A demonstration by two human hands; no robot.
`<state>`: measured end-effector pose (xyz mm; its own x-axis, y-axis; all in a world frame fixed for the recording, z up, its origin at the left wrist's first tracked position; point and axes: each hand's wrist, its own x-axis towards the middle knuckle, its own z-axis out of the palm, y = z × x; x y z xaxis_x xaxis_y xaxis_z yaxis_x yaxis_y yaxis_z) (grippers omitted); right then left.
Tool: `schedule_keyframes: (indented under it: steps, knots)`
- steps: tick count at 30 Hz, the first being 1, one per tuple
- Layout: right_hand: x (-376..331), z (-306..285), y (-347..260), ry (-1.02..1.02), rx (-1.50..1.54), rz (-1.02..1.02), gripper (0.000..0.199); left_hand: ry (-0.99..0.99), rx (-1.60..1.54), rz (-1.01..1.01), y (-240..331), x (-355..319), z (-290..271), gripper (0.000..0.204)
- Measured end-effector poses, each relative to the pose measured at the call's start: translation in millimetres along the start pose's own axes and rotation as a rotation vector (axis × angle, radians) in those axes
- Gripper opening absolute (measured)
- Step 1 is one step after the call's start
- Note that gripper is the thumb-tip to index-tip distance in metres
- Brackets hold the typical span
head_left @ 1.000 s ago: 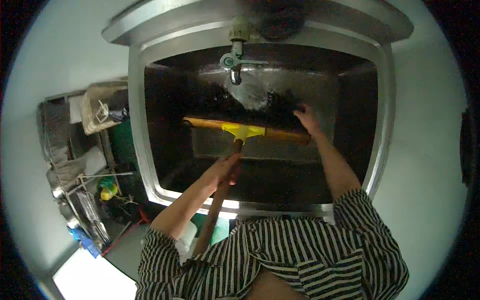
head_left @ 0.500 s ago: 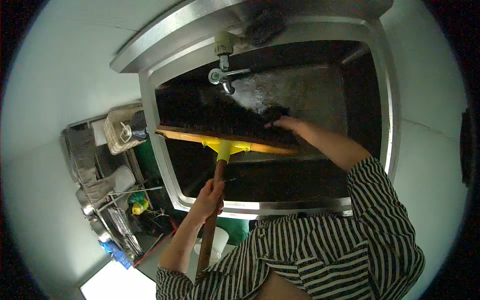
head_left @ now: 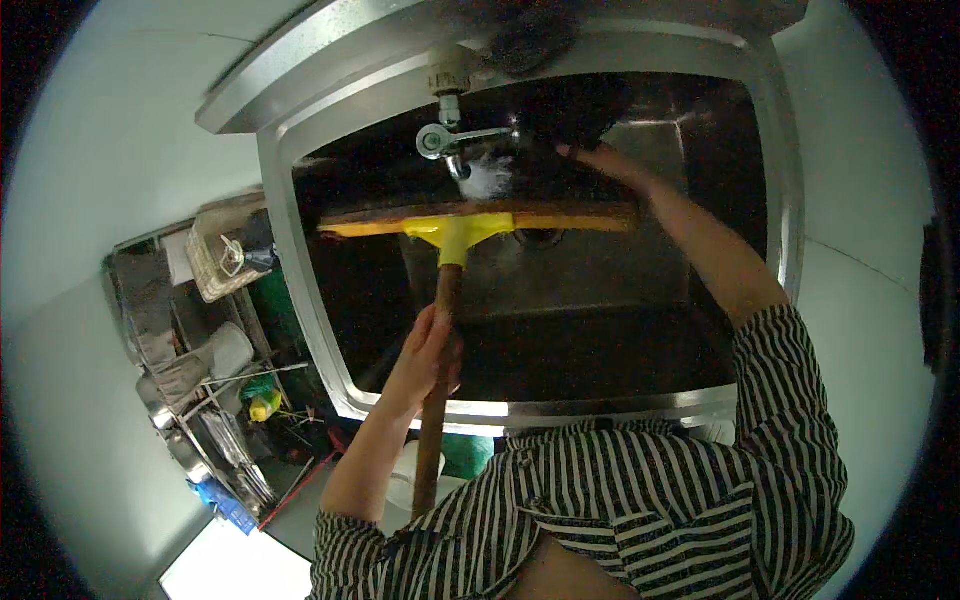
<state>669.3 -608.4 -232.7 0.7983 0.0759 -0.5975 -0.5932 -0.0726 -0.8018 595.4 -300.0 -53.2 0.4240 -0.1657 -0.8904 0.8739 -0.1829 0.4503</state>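
In my left hand [head_left: 428, 352] is the wooden handle of a wide broom [head_left: 540, 217], the fingers wrapped round it just below the yellow bracket [head_left: 455, 232]. The broom's long wooden head lies across the deep metal sink [head_left: 560, 275], its dark bristles pointing to the back wall. Water runs from the tap [head_left: 436, 142] onto the bristles. My right hand [head_left: 605, 162] reaches to the dark bristles right of the tap. Its fingertips blend into the dark there, so their grip cannot be made out.
A rack on the left bears a woven basket [head_left: 218, 262], metal bowls [head_left: 187, 455] and a blue packet [head_left: 225, 507]. Below the sink's front edge stands a white bucket [head_left: 403, 478]. A dark round thing [head_left: 530, 42] sits on the back ledge.
The broom head has moved away from me toward the tap and levelled out, uncovering the drain. My left hand went forward with the handle. My right hand moved farther back and right.
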Motion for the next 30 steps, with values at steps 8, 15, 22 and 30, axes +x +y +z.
schedule_keyframes:
  steps: [8, 15, 22, 30]
  knots:
    - [71.5, -8.3, 101.2, 0.47, -1.044, 0.086, 0.068, 0.006, 0.04, -0.249, -73.8, 115.1, -21.2, 0.043]
    - [109.9, 78.3, 116.9, 0.303, -0.928, 0.031, 0.047, -0.04, 1.581, 0.266, -24.6, 157.3, 10.3, 0.034]
    - [27.5, 147.7, 90.1, -0.016, 0.354, -0.461, 0.032, 0.084, 1.092, 0.885, -10.0, 275.0, -4.8, 0.033]
    - [136.1, 125.9, 159.5, 0.242, -0.928, -0.191, 0.038, 0.041, 1.09, 0.996, -83.7, 257.2, -18.7, 0.034]
